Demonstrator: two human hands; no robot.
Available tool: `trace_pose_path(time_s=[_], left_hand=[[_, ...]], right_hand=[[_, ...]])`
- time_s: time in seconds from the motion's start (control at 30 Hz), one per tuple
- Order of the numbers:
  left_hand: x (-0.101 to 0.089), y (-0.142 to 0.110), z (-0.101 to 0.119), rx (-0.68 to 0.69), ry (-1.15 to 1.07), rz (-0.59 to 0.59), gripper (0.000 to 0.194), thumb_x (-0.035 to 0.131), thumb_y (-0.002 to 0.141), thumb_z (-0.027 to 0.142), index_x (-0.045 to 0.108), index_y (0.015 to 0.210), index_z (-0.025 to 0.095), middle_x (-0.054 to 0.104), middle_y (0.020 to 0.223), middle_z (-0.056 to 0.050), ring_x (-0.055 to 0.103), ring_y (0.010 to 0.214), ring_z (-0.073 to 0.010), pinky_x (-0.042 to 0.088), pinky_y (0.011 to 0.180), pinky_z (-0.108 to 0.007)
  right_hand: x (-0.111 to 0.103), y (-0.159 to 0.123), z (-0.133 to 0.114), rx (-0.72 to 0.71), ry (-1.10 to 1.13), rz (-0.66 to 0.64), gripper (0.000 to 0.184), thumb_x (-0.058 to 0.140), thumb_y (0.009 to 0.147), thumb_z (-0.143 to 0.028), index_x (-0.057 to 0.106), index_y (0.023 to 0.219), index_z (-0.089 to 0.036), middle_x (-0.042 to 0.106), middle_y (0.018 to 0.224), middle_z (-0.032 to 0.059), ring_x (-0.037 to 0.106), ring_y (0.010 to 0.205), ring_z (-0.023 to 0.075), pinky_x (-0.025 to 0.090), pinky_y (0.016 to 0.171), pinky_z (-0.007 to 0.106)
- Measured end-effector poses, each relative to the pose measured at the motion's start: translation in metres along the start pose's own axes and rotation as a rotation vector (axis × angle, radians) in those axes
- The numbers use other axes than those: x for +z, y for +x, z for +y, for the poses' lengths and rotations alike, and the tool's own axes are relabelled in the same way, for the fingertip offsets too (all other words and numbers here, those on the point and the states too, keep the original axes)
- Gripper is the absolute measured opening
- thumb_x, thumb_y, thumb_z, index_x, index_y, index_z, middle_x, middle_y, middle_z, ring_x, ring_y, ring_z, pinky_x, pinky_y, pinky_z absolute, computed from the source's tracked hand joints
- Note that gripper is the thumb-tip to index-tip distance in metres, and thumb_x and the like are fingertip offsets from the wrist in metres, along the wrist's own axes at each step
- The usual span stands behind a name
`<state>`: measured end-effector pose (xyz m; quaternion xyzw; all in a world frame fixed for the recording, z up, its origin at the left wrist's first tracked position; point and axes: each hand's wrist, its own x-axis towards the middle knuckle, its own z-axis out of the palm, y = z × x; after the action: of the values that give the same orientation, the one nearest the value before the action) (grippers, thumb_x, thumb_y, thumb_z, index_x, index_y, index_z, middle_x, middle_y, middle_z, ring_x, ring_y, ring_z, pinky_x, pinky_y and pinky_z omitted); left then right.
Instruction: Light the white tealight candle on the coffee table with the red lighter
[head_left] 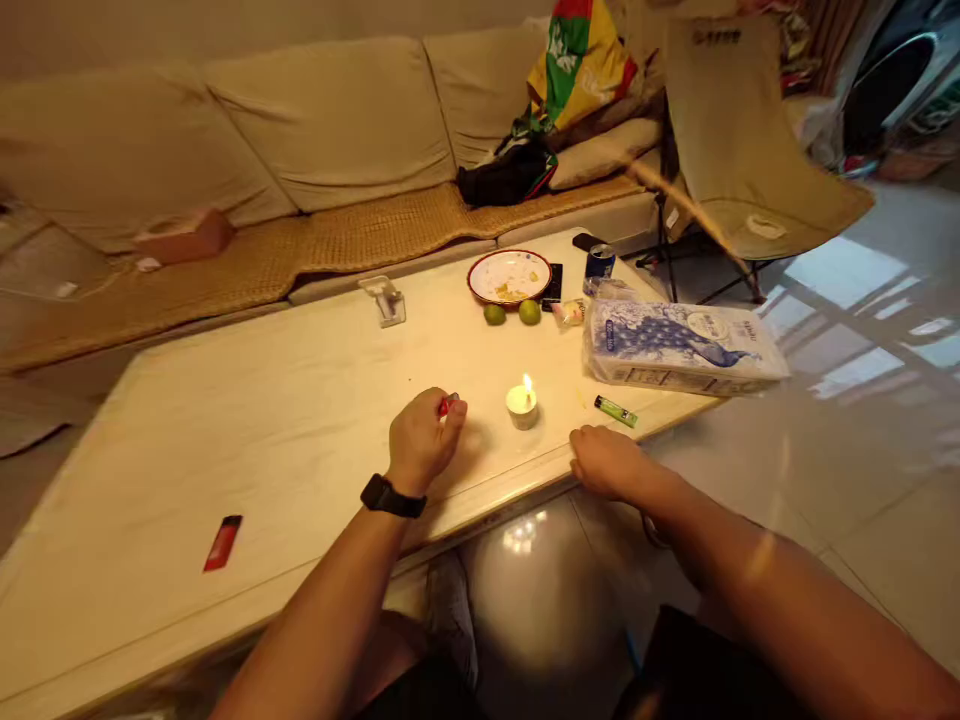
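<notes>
The room contains a cushioned sofa (330,120) along the far wall, a folding chair (735,130) at the right, and a shiny tiled floor (832,490). A woven mat (375,235) covers the sofa seat; a pinkish box (184,238) and a colourful cloth item (581,65) are on the sofa. In front of it stands a pale worktop (300,400). The left hand (424,440), with a black watch (393,497) on its wrist, is over the middle of the worktop, its fingers clenched around a red lighter (448,404), of which only the top end shows. Just to the right of this hand, and apart from it, a short candle (522,408) stands upright on the worktop with its flame lit. The right hand (609,462) is at the near edge of the worktop with its fingers curled; their tips are hidden, and I cannot tell whether they grip the edge. A green lighter (616,411) lies just beyond that hand. A second red lighter (223,543) lies well apart, at the left. Toward the far right are a wrapped tissue pack (675,345), a dark blue can (599,263), and a red-rimmed plate (502,268) bearing scraps of food. Two green fruits (529,312) lie at the near side of the plate, beside a small wrapper (568,313).
</notes>
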<state>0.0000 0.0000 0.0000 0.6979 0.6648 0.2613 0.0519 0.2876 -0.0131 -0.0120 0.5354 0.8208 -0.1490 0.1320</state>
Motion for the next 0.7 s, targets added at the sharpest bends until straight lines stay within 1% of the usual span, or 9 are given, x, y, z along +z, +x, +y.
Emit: trace_pose_path(time_s=[0.13,0.43,0.57,0.7], left_hand=[[0.001,0.003,0.001,0.0,0.003,-0.004,0.04,0.035,0.097,0.055,0.042,0.073,0.024,0.055,0.069,-0.002,0.049,0.066,-0.0191,0.03,0.06,-0.031],[0.003,0.003,-0.001,0.044,0.043,0.005,0.035,0.036,0.097,0.05,0.042,0.075,0.024,0.057,0.072,-0.003,0.05,0.068,-0.0199,0.032,0.063,-0.032],[0.006,0.005,0.007,0.061,0.065,0.009,0.034,0.038,0.097,0.049,0.044,0.075,0.024,0.058,0.073,-0.003,0.051,0.069,-0.0198,0.031,0.063,-0.032],[0.011,0.009,0.023,0.094,0.093,-0.012,0.033,0.041,0.097,0.047,0.048,0.075,0.023,0.06,0.074,-0.004,0.053,0.07,-0.0199,0.032,0.064,-0.032]], right_hand=[[0.0,0.002,0.0,0.003,0.012,-0.013,0.031,0.052,0.094,-0.028,0.064,0.117,-0.011,0.068,0.117,0.0193,0.064,0.108,0.0299,0.047,0.087,0.037],[0.001,0.0,-0.002,-0.013,0.009,0.009,0.031,0.052,0.094,-0.027,0.064,0.117,-0.009,0.068,0.116,0.0205,0.063,0.108,0.0301,0.046,0.091,0.038],[0.0,0.001,-0.002,-0.014,0.003,0.002,0.031,0.051,0.094,-0.026,0.064,0.117,-0.009,0.068,0.116,0.021,0.063,0.108,0.0302,0.045,0.091,0.038],[0.0,0.001,-0.002,-0.012,-0.004,0.0,0.03,0.051,0.095,-0.026,0.063,0.116,-0.009,0.068,0.116,0.0207,0.064,0.108,0.0298,0.045,0.092,0.038]])
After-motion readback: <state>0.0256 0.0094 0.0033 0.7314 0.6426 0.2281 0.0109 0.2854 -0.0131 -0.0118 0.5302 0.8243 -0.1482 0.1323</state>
